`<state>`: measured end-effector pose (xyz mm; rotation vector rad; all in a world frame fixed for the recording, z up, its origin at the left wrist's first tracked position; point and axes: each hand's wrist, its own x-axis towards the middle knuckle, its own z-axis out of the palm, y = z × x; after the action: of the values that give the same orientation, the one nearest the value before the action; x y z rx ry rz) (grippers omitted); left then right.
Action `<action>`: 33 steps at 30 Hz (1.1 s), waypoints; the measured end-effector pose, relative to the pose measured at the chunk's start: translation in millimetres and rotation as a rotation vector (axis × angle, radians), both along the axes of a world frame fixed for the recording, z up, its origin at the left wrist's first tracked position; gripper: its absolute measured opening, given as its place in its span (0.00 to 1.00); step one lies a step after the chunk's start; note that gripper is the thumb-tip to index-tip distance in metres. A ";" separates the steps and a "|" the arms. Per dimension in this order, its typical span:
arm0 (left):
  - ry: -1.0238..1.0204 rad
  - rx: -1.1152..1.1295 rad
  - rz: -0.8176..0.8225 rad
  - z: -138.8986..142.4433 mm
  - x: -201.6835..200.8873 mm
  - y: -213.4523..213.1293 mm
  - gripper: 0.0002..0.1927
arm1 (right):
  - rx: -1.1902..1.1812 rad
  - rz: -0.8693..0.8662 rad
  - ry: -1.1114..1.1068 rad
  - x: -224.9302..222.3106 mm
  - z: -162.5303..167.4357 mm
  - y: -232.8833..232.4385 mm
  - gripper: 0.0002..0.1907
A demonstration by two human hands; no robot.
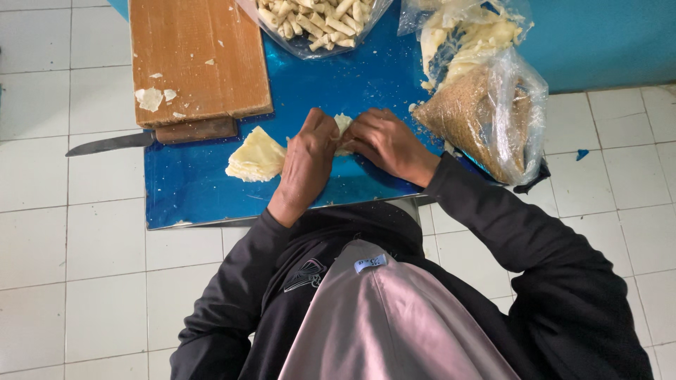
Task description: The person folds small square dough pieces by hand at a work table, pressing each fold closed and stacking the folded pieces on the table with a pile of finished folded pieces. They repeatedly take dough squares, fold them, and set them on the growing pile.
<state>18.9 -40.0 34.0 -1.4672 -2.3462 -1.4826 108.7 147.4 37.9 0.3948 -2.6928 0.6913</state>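
Observation:
My left hand (306,165) and my right hand (387,144) meet over the blue tabletop (190,190), fingers curled together around a small pale dough wrapper (343,125). Only a bit of the wrapper shows between the fingertips. What is inside it is hidden. Just left of my left hand lies a stack of thin pale yellow wrappers (257,156), touching or nearly touching the hand. Both arms wear black sleeves.
A wooden cutting board (197,60) with dough scraps lies at the back left, a knife (113,143) jutting out beyond the table's left edge. A bag of rolled sticks (317,21), a bag of pale filling (465,39) and a bag of brown crumbs (472,119) stand at the back and right. White tiled floor surrounds the table.

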 end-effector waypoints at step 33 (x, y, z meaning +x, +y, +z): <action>0.317 -0.119 0.230 -13.5 15.9 -4.3 0.11 | 0.206 -0.123 0.201 1.4 -10.9 -4.8 0.08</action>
<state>34.8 -44.3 20.5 -1.2865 -2.3413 -0.9925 110.1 142.5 26.9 0.3265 -2.5762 0.3213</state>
